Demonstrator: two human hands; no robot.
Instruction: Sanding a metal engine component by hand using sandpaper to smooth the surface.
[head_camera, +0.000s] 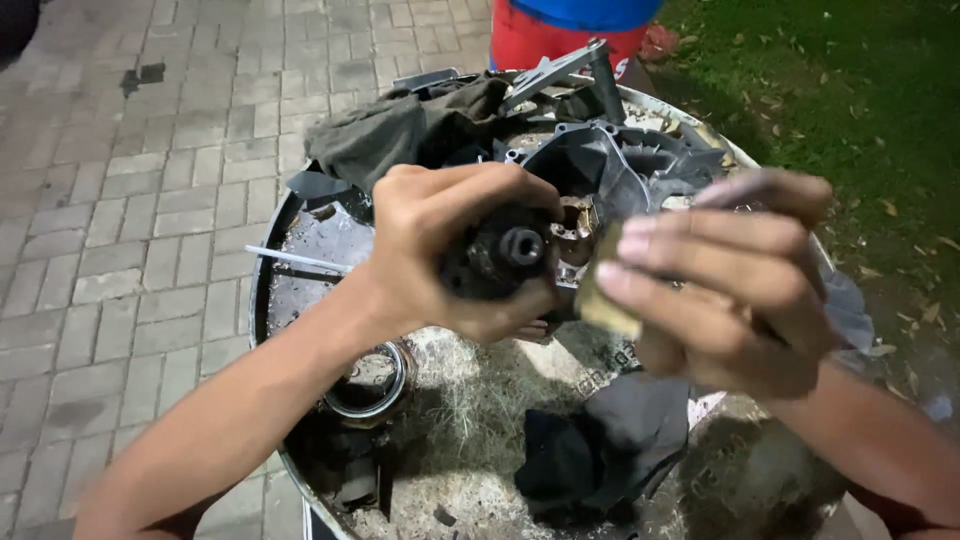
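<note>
Head view: left hand (450, 250) grips dark metal part (505, 255), right hand (730, 290) pinches sandpaper (605, 300); engine casing (620, 170) behind.

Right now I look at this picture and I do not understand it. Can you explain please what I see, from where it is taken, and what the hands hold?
There is one picture, taken by a camera worn on a person's head and looking down at that person's own two bare hands. There is no machine at work here.

The left hand grips a dark, greasy metal part with a short hollow shaft that points toward the camera. The right hand holds a small yellowish pad against it; what the pad is made of I cannot tell.

Below them is a round, dirty metal tray. On it lie a large grey engine casing, a dark green rag at the back, a black cloth in front and a metal ring. A paved floor is on the left and grass on the right.
</note>
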